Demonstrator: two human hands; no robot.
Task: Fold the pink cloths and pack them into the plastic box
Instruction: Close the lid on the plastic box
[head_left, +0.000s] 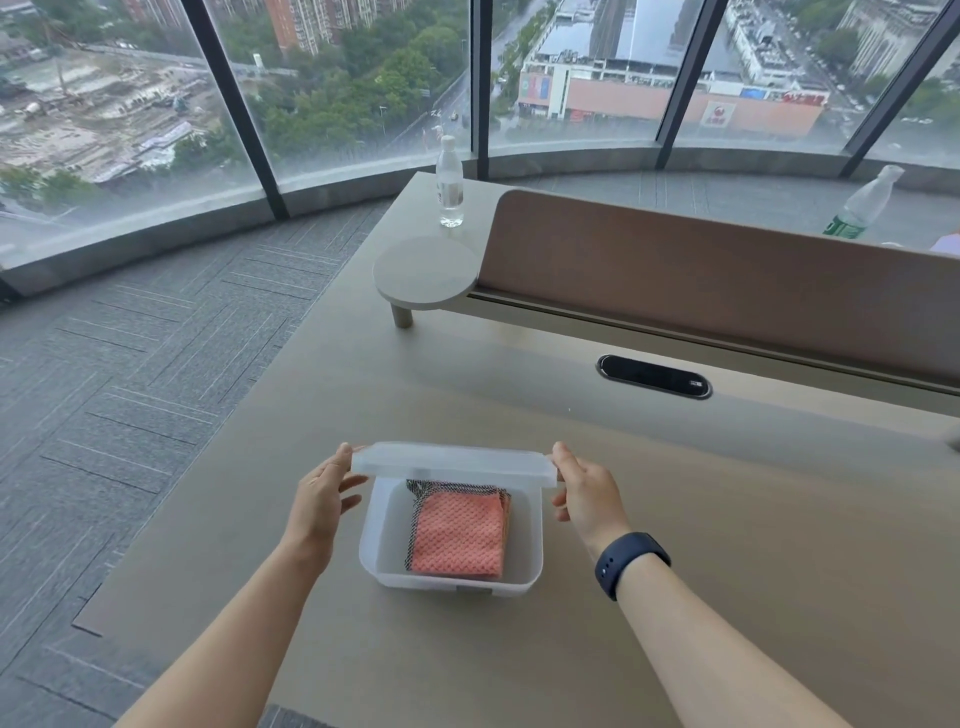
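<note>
We grip the translucent plastic lid (451, 462) at its ends, left hand (322, 493) and right hand (587, 493), above the clear rectangular plastic box (451, 579) holding folded pink waffle-weave cloths (457, 535).

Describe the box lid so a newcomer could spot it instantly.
On the beige desk, nearest the camera, sits a translucent plastic box holding folded pink cloths. The lid is the flat frosted slab over the box's far edge, gripped at each end by the left hand and right hand.

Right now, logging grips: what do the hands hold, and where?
The lid, by its two short ends: left hand on one, right hand on the other.
</note>
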